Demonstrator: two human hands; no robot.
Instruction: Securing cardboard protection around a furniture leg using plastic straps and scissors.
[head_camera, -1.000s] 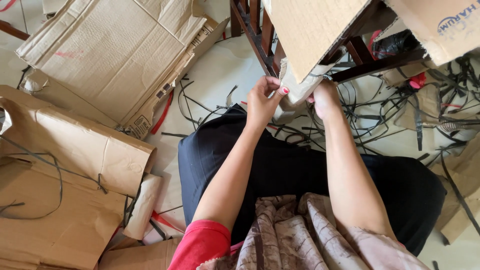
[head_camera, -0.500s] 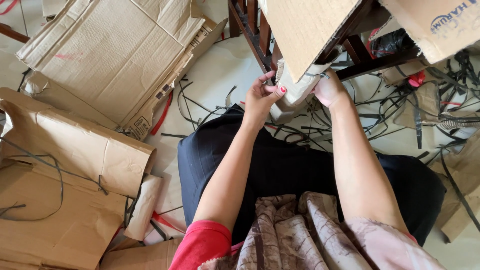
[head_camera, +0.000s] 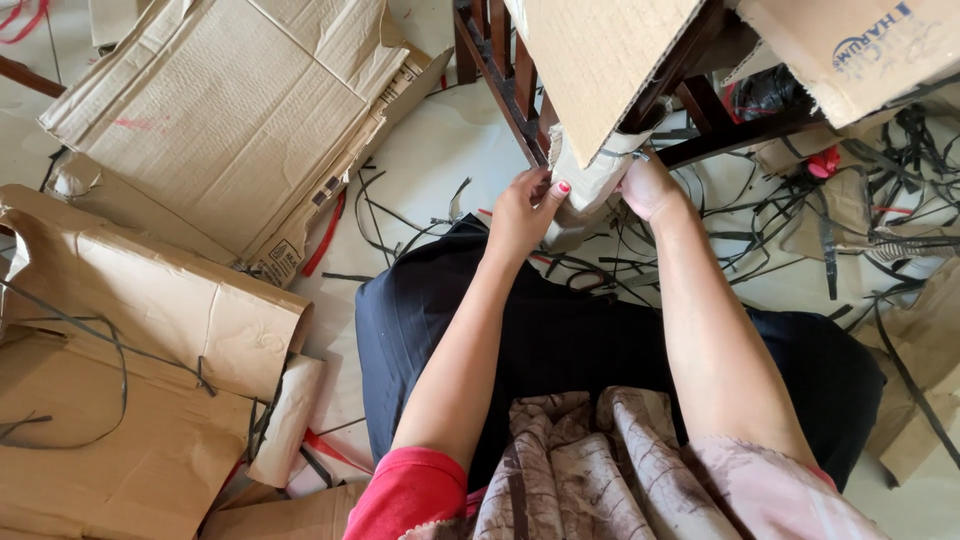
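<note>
From the head view, looking straight down: both arms reach to the upper middle of the frame, and compared with a second ago the hands sit a little closer together and higher on the folded cardboard piece (head_camera: 590, 185), so the grip has tightened up on it. The left hand (head_camera: 522, 212) has its fingers closed on the near left edge of that piece, red-painted thumbnail pressed flat on top. The right hand (head_camera: 648, 187) is pressed against its right side, but its fingers are tucked behind, so I cannot tell whether they are curled around it or just bracing. The piece itself is crumpled brown card, bent and soft at the corner, tucked under a big flat cardboard sheet (head_camera: 600, 60) that leans on a dark wooden chair frame (head_camera: 500, 70). To the left of the frame, flattened corrugated boxes (head_camera: 220, 130) lie stacked, ribbed and creased. At the right, black plastic straps (head_camera: 800, 220) tangle thin and springy across the pale floor (head_camera: 420, 170).
</note>
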